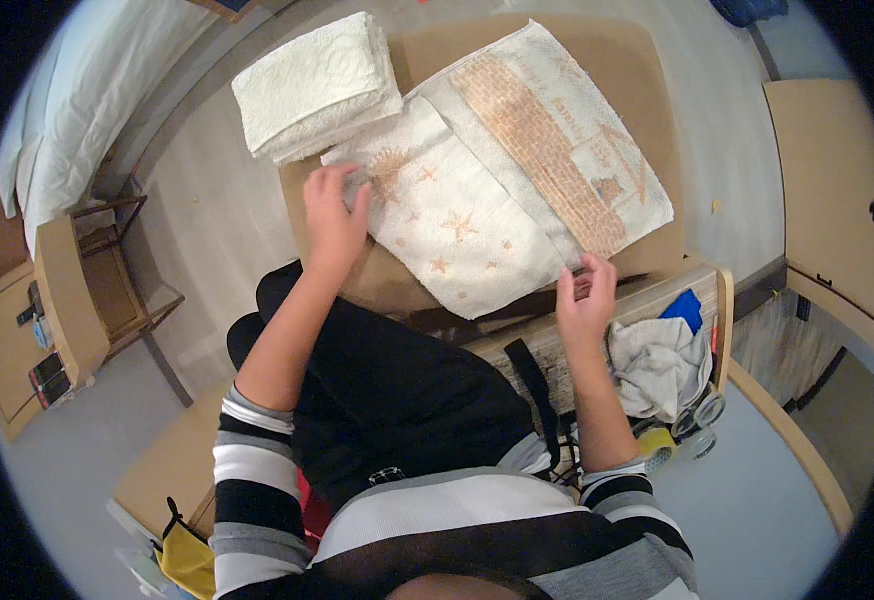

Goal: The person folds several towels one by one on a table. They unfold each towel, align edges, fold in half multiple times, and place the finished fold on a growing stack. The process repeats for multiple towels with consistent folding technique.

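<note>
A white towel [517, 190] with a tan brick band and orange stars lies partly folded on a brown cardboard-like surface. Its starred part is turned over the printed part, leaving the brick band showing. At the towel's left edge is my left hand [337, 215], fingers bent and thumb apart, touching the cloth beside a tan starburst print. My right hand [587, 300] is at the near right corner of the folded flap, with thumb and fingers closed on the towel's edge. The fingertips' exact hold is partly hidden.
A folded white towel stack [317, 85] sits at the far left of the brown surface [647, 70]. Right of my lap, a shelf holds a crumpled grey cloth [657, 365], a blue item [684, 310] and a yellow tape roll [655, 446]. A phone [50, 380] lies far left.
</note>
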Tool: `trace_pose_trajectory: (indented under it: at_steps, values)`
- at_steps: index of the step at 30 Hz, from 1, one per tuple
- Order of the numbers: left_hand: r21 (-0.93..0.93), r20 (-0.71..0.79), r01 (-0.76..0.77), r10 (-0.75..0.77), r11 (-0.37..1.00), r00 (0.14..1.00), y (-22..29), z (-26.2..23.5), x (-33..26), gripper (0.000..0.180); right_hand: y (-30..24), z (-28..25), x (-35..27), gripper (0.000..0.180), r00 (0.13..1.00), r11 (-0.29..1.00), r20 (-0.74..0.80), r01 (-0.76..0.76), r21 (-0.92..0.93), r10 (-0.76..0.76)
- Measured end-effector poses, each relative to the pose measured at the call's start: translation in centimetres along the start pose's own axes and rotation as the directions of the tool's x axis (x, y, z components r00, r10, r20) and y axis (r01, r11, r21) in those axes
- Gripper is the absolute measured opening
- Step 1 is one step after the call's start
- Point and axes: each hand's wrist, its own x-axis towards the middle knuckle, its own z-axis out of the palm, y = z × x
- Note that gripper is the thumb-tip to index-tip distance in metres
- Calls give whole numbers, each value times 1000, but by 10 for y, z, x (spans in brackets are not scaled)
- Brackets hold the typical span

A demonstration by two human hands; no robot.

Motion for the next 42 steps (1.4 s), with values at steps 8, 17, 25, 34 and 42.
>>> trace_pose_trajectory:
  at_steps: [8, 17, 25, 34, 42]
  values:
    - [-533, 222, 558, -531, 636, 818, -7, 18, -41, 52, -7, 25, -36, 45, 785, 550, 228, -578, 602, 575]
    - [-439, 338, 657, -564, 613, 753, 24, 20, -70, 85, -23, 56, -55, 33, 536, 402, 557, -844, 356, 634]
    - [-453, 243, 568, -517, 687, 820, 25, 10, -84, 94, -7, 42, -73, 47, 481, 343, 642, -877, 337, 597]
    - [-318, -46, 324, -356, 891, 933, -34, 22, -15, 53, -8, 43, -76, 47, 533, 282, 535, -830, 481, 655]
    - [-230, -151, 281, -319, 932, 936, -44, 10, 5, 15, 3, 23, -35, 39, 994, 999, -110, 3, 35, 1]
